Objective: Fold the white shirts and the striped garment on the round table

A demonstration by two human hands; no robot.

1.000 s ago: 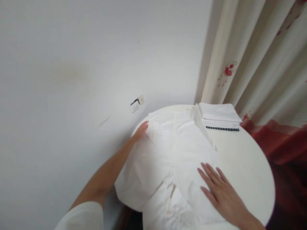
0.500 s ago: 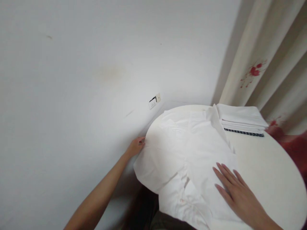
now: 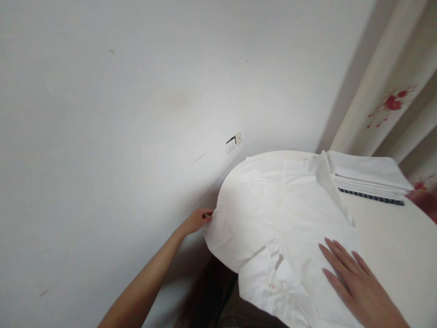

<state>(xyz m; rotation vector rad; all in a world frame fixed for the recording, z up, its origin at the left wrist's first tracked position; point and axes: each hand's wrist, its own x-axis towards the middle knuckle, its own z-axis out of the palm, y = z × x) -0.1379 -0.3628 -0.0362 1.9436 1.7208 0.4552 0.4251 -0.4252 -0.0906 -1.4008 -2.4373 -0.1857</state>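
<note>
The white garment (image 3: 303,200) lies spread and creased between the two hands, with part of it overhanging the table edge nearest the left fingers and its gathered, wrinkled part well short of the right fingertips. In my judgement it is light, soft and limp, not fragile but quick to crease and apt to slide on a smooth top; the sound hold is at a hem or outer edge, with a flat palm steadying the middle. The left hand (image 3: 198,220) has thumb and fingers drawn narrow at the outer edge, apparently pinching the fabric. The right hand (image 3: 355,283) rests palm down on it, fingers extended and slightly spread, gripping nothing. Under both is a round white table (image 3: 385,237). Beyond the right fingertips, at the far side, stands a stack of folded white cloth (image 3: 368,169) with a dark patterned strip (image 3: 370,197) along its bottom; the contents of the folds cannot be told. I note no container in view. Above the left fingertips, a socket (image 3: 231,146) is set in the wall (image 3: 119,136); past the stack hangs a flowered curtain (image 3: 385,77).
</note>
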